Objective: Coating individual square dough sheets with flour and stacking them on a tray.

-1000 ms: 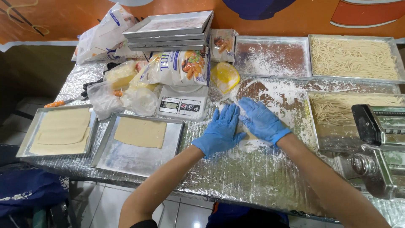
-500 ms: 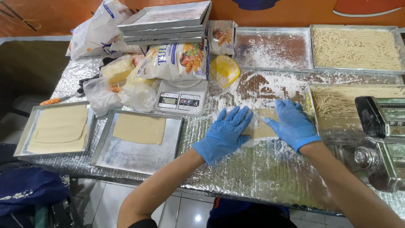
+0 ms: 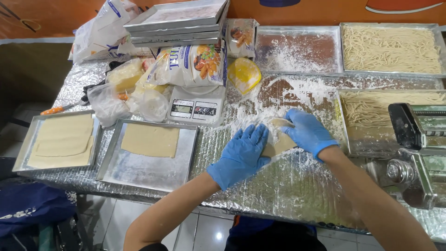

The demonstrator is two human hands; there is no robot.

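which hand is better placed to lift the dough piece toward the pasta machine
Right, probably. The right hand already rests on the dough piece, on the side of the pasta machine. The left hand lies on its far side.

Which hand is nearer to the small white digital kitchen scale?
Left. The left hand in its blue glove lies just right of and below the small white digital kitchen scale; the right hand is farther right, across the dough piece.
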